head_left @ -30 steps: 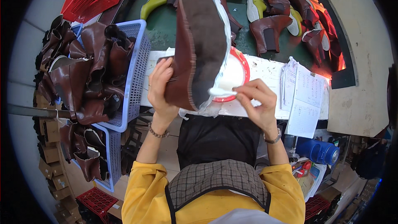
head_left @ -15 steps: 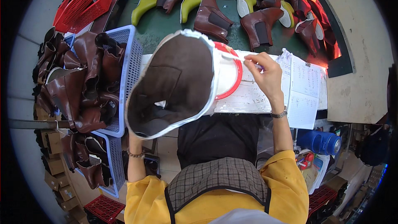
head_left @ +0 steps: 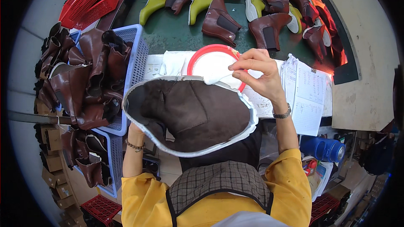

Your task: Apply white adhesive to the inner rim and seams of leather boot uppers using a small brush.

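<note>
A boot upper (head_left: 185,117) faces me with its open underside, showing a dark brown lining and a white-coated rim. My left hand (head_left: 139,129) supports it from beneath at the left; the boot upper hides its fingers. My right hand (head_left: 259,69), closed, pinches a small white brush (head_left: 227,72), its handle mostly covered by the fingers. The brush's white-covered tip touches the far rim of the boot upper. Just behind is a round red-rimmed tub (head_left: 194,56) of white paste, partly hidden by the boot upper and my right hand.
Blue baskets (head_left: 136,54) at left hold brown boot uppers. On the green table (head_left: 176,33) stand brown uppers and yellow-green lasts (head_left: 200,6). Red baskets (head_left: 86,10) stand far left. Written papers (head_left: 307,88) lie right; a blue bottle (head_left: 322,147) is below them.
The boot upper has turned and lowered toward me, uncovering more of the tub. My right hand has moved left, bringing the brush from over the tub to the far rim.
</note>
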